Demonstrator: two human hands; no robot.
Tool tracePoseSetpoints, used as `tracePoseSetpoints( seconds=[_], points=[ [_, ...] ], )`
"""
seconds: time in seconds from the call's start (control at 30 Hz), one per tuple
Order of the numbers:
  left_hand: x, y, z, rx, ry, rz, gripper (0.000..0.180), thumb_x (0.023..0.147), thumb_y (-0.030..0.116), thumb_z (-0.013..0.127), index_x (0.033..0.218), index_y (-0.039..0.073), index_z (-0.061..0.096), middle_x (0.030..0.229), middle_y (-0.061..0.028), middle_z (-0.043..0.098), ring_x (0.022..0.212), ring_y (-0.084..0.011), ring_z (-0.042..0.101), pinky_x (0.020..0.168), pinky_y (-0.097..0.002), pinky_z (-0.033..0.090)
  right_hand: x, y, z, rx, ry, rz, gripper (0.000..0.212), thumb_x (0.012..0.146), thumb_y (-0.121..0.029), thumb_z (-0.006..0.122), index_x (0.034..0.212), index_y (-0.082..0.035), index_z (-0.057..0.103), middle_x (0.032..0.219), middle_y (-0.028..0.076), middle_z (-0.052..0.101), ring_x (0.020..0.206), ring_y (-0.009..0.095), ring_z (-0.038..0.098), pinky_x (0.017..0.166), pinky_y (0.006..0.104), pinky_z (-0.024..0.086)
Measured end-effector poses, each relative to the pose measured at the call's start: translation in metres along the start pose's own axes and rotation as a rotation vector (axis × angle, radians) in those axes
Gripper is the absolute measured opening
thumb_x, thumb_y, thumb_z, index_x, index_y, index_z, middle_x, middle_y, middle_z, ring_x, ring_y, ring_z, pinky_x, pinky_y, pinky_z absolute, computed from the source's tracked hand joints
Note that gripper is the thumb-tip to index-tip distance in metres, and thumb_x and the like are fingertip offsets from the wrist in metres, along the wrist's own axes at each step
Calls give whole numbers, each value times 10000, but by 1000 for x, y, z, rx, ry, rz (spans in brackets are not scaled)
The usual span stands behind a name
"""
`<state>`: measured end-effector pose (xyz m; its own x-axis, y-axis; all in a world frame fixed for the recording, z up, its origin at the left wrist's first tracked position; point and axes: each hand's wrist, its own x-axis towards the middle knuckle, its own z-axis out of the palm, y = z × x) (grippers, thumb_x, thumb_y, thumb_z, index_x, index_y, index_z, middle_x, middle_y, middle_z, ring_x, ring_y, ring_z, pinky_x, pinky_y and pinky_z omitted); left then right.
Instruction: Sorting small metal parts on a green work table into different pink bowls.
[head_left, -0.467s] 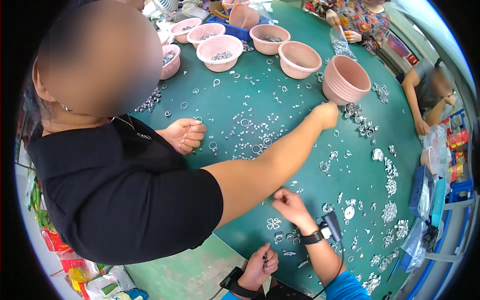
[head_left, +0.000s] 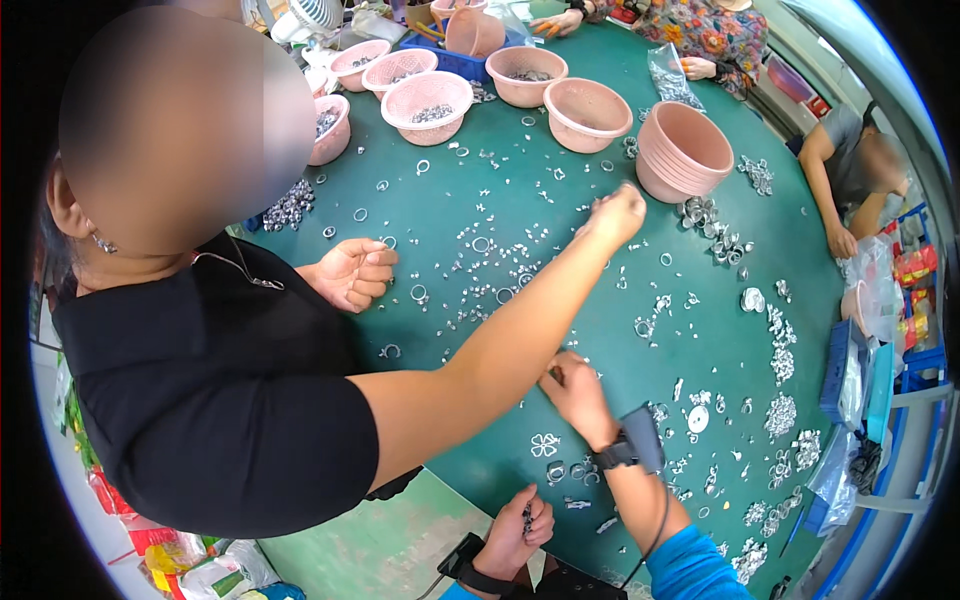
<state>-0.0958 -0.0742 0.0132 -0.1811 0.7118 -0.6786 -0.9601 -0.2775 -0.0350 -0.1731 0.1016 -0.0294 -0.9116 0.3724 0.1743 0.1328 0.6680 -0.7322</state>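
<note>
Near the table's front edge, my left hand (head_left: 515, 532) is curled around small dark silvery metal pieces (head_left: 528, 516). My right hand (head_left: 580, 398) is low over the green table (head_left: 640, 400), thumb and fingertips drawn together beside a co-worker's forearm. Whatever those fingertips hold, if anything, is too small or hidden to make out. Below my right hand lie a silver clover-shaped piece (head_left: 545, 445) and some silver rings (head_left: 557, 470). A round pale disc (head_left: 698, 418) lies to the right of my right wrist.
A co-worker's arm (head_left: 500, 350) reaches across from the left. Stacked pink bowls (head_left: 685, 152) stand far right, near other pink bowls (head_left: 428, 108) holding metal pieces. Piles of silver parts (head_left: 781, 413) line the right side. Two more people sit beyond the table.
My right hand has moved slightly up the table; my left hand stays about where it was. The co-worker's reaching hand has drawn left, away from the bowl stack.
</note>
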Motion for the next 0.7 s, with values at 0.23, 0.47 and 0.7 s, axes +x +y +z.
tracePoseSetpoints(
  seconds=[0.23, 0.47, 0.7],
  points=[
    [-1, 4, 7, 1, 5, 16, 373, 866, 275, 326, 541, 94, 329, 476, -6, 289, 383, -80, 245, 346, -192, 192, 1, 17, -56, 1541, -172, 683, 49, 780, -17, 454, 823, -17, 479, 696, 23, 463, 620, 111, 429, 548, 202, 378],
    [3, 0, 8, 15, -3, -20, 382, 866, 281, 324, 530, 99, 333, 472, -8, 297, 376, -83, 250, 346, -195, 200, 23, 34, -43, 563, -103, 492, 99, 720, -85, 565, 753, -16, 502, 670, 32, 484, 573, 134, 467, 538, 248, 397],
    [2, 2, 1, 9, -18, -2, 364, 863, 281, 327, 558, 85, 354, 470, -16, 293, 375, -86, 230, 341, -195, 205, 21, 30, -26, 105, -71, 332, 135, 722, -117, 583, 770, -1, 534, 623, 65, 512, 549, 138, 465, 515, 246, 377]
  ],
)
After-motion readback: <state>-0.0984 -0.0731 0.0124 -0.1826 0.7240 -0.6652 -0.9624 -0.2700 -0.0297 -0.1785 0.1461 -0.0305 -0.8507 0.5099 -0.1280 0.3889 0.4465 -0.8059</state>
